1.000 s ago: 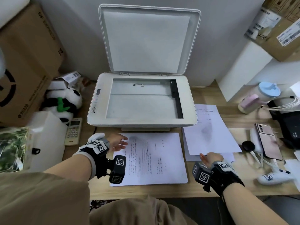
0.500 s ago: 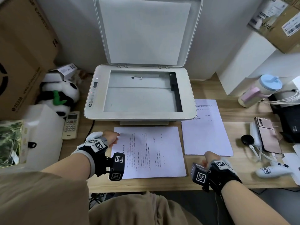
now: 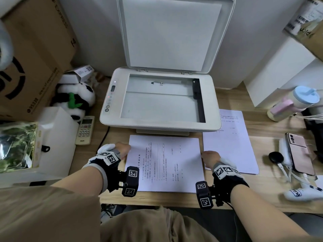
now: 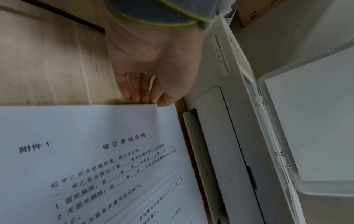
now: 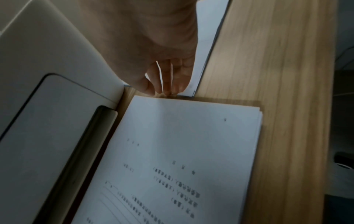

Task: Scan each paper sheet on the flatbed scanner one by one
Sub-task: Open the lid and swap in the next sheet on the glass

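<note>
Light wooden desk (image 3: 258, 198) holds white flatbed scanner (image 3: 159, 126), white lid (image 3: 172, 34) upright, glass bare. Stack of white printed paper sheets (image 3: 174, 165) lies on desk just in front of scanner; second white printed sheet pile (image 3: 232, 145) beside it on right. Left hand (image 4: 153, 65) pinches stack's left edge, thumb against fingers. Right hand (image 5: 153, 50) fingertips together at stack's right edge, touching or apart cannot tell

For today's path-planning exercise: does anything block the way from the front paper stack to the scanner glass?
Nothing visible does. The lid stands open, the scanner glass is bare, and the paper stack lies directly before it.
</note>
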